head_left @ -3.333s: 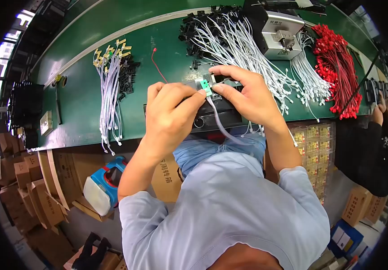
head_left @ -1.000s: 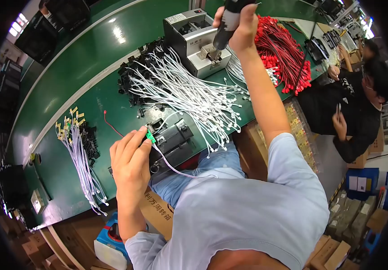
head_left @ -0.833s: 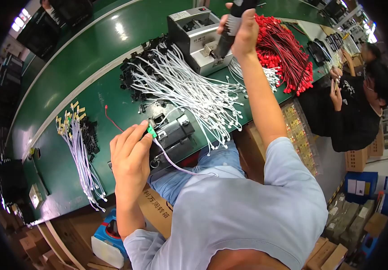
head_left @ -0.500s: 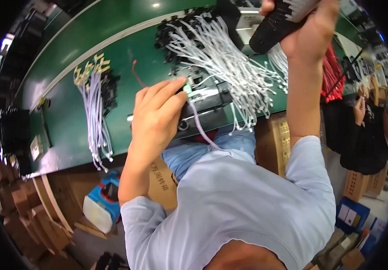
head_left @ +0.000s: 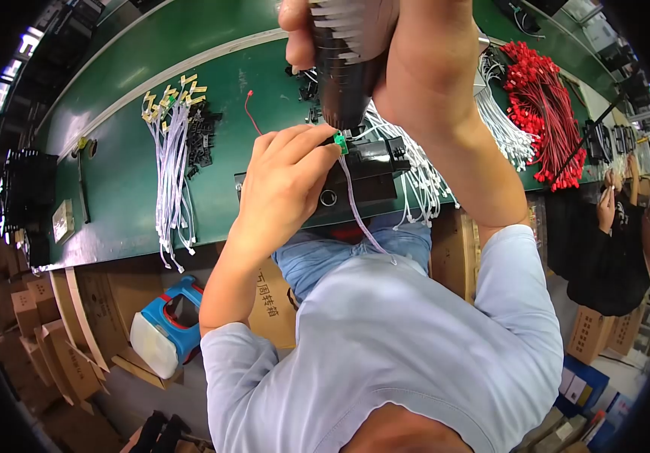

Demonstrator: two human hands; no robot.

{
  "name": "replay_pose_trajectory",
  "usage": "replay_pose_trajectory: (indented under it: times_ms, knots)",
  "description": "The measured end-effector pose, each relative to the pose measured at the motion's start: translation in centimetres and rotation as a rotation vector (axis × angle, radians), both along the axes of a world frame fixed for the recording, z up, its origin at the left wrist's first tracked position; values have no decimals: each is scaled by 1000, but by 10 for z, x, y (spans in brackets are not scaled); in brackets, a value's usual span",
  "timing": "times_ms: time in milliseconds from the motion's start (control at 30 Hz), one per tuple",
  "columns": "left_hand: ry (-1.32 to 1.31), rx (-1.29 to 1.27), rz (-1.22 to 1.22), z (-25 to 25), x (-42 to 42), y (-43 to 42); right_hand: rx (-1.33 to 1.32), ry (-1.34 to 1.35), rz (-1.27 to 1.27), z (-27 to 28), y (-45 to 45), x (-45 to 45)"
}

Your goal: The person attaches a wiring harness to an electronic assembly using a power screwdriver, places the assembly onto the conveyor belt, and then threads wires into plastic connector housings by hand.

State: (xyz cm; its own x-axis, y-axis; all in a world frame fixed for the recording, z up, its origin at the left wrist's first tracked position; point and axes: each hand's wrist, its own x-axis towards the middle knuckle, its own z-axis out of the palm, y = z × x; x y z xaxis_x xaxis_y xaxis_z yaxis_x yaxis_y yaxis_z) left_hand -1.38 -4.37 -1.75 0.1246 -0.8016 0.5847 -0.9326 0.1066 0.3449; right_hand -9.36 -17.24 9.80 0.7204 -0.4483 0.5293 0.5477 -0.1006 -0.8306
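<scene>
A small green part [head_left: 341,143] with a white cable [head_left: 355,200] hanging from it sits on a black fixture [head_left: 370,177] at the table's front edge. My left hand [head_left: 287,170] pinches the green part from the left. Wrapped round a black power tool [head_left: 344,68], my right hand [head_left: 415,75] is above the fixture. The tool points down, its lower end just over the green part. Its tip and whether it touches anything are hidden.
White cables [head_left: 419,177] lie right of the fixture, with red cables [head_left: 543,113] farther right. Another cable bundle [head_left: 170,177] and black clips [head_left: 202,136] lie left. A red wire [head_left: 252,113] stands behind my left hand. A co-worker [head_left: 604,249] is at far right.
The power tool in my right hand has come from the silver machine at the right to above the fixture. My left hand stays at the green part. The view has turned.
</scene>
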Motion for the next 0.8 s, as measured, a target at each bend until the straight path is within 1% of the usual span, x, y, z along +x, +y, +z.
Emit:
replay_pose_trajectory:
  times_ms: [33, 267, 400, 467, 500, 533, 633, 667, 733, 800]
  knots:
    - [0, -5, -2, 0, -1, 0, 30, 15, -23, 0, 1, -2]
    - [0, -9, -5, -1, -1, 1, 4, 29, 18, -2, -4, 8]
    - [2, -13, -5, -3, -1, 1, 33, 42, 23, -16, -10, 12]
    - [-14, -4, 6, -2, -1, 1, -64, -258, 205, -27, -23, 21]
    - [-8, -2, 10, -3, -1, 2, -65, -299, 255, -28, -24, 24]
    - [-10, 2, 11, -3, -1, 1, -62, -293, 258, -28, -22, 23]
    - [4, 1, 12, -5, -2, 1, 39, 6, 43, -23, -7, 11]
    - [11, -9, 9, -6, -2, 1, 43, 13, 45, -28, -13, 16]
    - [22, -5, 8, -8, -2, 1, -226, -377, 283, -45, -33, 35]
    - [26, -11, 9, -8, -1, 0, -233, -414, 334, -53, -37, 40]
